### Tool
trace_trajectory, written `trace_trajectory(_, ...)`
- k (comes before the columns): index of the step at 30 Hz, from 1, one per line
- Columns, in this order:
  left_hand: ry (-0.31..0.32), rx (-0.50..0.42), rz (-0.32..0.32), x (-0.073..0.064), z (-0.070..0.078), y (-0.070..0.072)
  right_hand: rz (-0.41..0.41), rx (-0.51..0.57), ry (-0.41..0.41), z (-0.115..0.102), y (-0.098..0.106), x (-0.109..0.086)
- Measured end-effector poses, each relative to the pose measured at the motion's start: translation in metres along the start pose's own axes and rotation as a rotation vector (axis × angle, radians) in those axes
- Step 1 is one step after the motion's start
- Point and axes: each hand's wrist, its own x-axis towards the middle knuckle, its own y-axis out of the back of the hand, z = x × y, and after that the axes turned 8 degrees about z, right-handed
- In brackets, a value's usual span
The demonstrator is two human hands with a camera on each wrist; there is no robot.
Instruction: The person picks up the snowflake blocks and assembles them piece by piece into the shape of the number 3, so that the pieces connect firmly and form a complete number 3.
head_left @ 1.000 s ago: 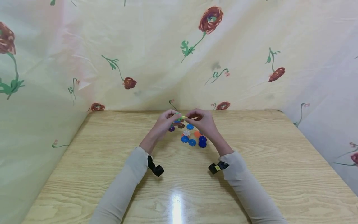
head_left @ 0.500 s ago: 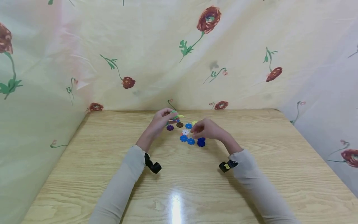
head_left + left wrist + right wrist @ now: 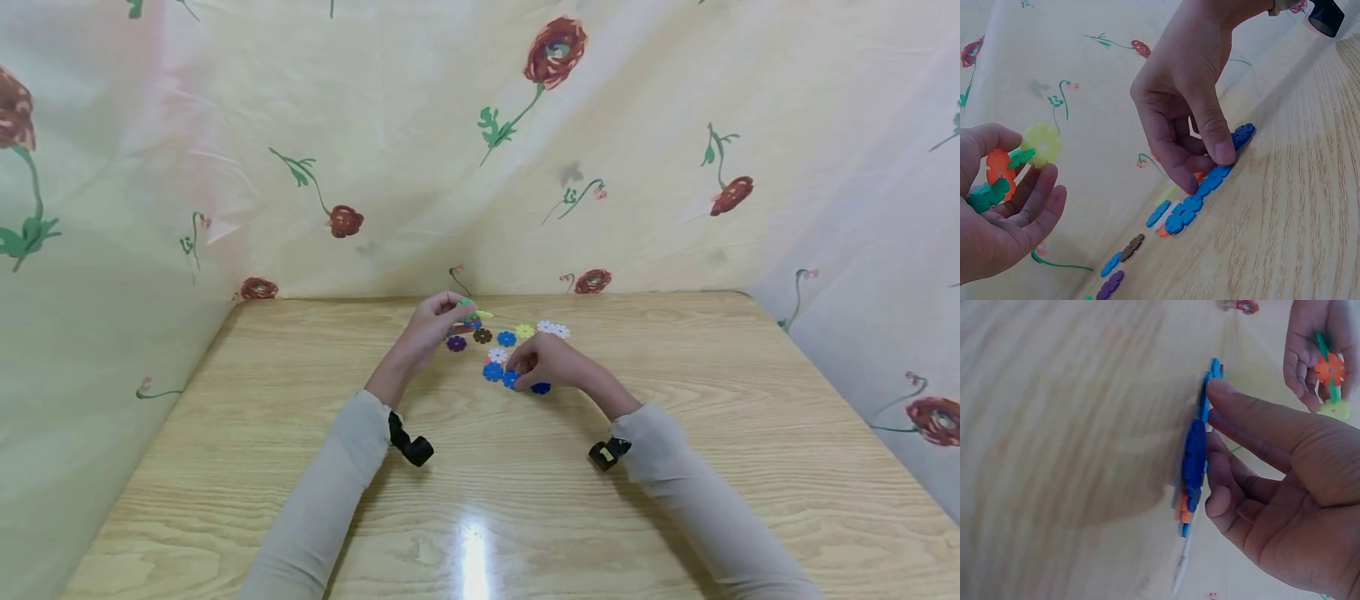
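Observation:
My left hand holds a small chain of flower-shaped plastic discs above the table. In the left wrist view the chain has green discs, an orange disc and a yellow disc at its end. Low over the loose pieces, my right hand has its thumb and a finger at a blue flower-shaped disc, seemingly pinching it. Its other fingers are curled. Another blue disc lies beside that one, and dark blue discs sit partly under the hand.
Loose discs lie around the hands: white, blue, brown, purple, yellow and a white pair. Flowered cloth hangs behind the wooden table.
My right hand has left the chain, where both hands were together, and come down toward me onto the blue discs. The left hand has shifted slightly left, still holding the chain.

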Motion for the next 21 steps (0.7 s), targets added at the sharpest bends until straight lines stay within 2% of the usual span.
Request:
trace_trajectory(10,-0.014,0.012,-0.004,0.002,0.001,0.001,0.051,0.023,-0.027,-0.001,0.002,0.006)
trace_trajectory(16,-0.009,0.018,-0.001,0.004,0.001,0.002,0.130,0.064,-0.010,-0.002,0.010,0.010)
trace_trajectory(21,0.001,0.006,0.002,0.006,0.000,0.002,0.210,0.165,-0.049,-0.006,0.020,0.013)
